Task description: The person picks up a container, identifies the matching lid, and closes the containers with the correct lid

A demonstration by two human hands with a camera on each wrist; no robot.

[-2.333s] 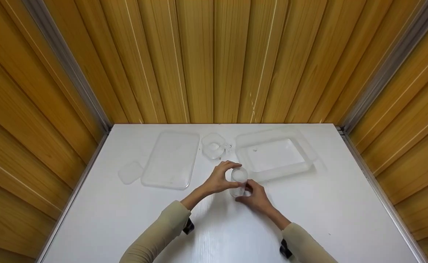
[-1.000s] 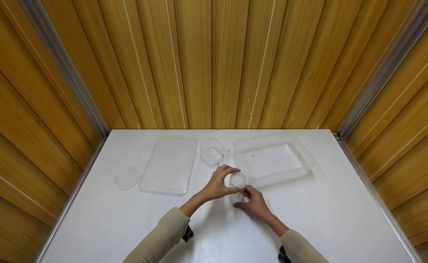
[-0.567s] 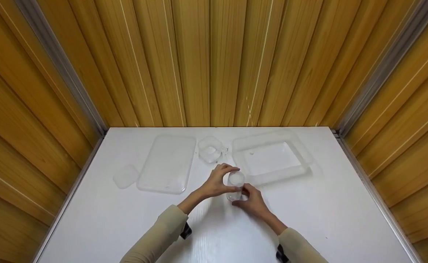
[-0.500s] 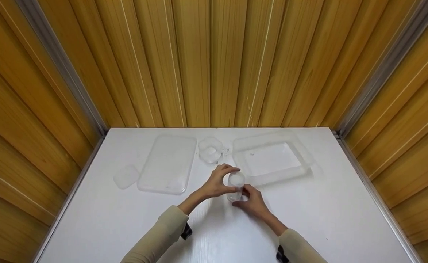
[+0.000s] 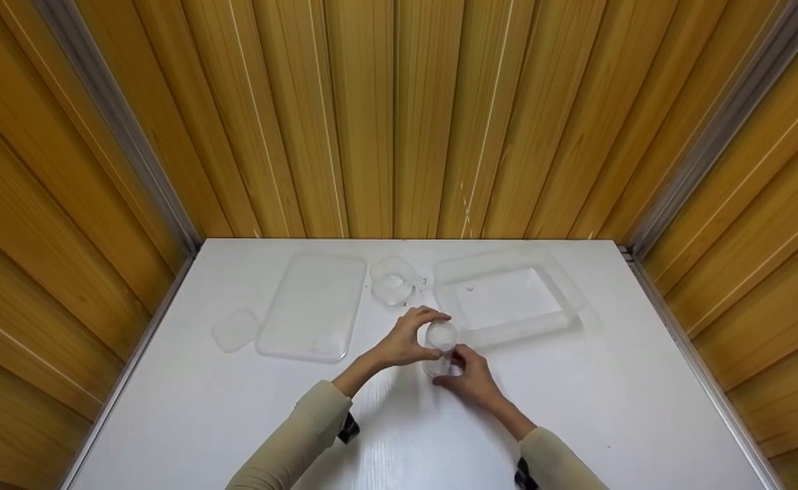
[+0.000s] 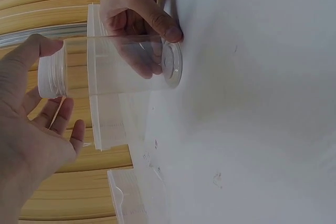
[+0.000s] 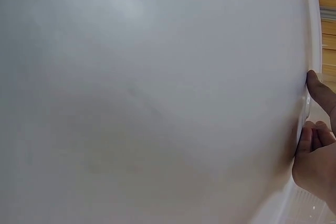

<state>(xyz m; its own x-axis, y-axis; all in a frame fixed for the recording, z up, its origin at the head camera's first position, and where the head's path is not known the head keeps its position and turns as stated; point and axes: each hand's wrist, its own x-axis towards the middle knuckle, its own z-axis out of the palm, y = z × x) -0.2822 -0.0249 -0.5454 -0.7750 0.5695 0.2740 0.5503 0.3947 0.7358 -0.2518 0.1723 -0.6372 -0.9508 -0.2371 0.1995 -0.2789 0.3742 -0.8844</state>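
A small clear jar (image 5: 438, 361) stands upright on the white table (image 5: 235, 408), capped with a white screw lid (image 5: 441, 335). My left hand (image 5: 409, 338) curls over the top, thumb and fingers around the lid. My right hand (image 5: 472, 376) grips the jar's lower body from the right. In the left wrist view the jar (image 6: 121, 64) has its base against the table. There the left hand (image 6: 31, 129) has its thumb on the lid (image 6: 52, 77), and the right hand (image 6: 131, 3) wraps the glass near the base. The right wrist view shows only the right hand's fingertips (image 7: 315, 150) at the frame edge.
Behind the jar lie a large clear rectangular container (image 5: 562, 316) at the right, a small clear container (image 5: 392, 280) in the middle, a flat clear lid (image 5: 313, 306) and a small clear lid (image 5: 235, 330) at the left. Wooden walls enclose the table on three sides.
Both hands stay on the jar at the same spot. The left hand's fingers shift slightly around the lid; the head view has drifted a little.
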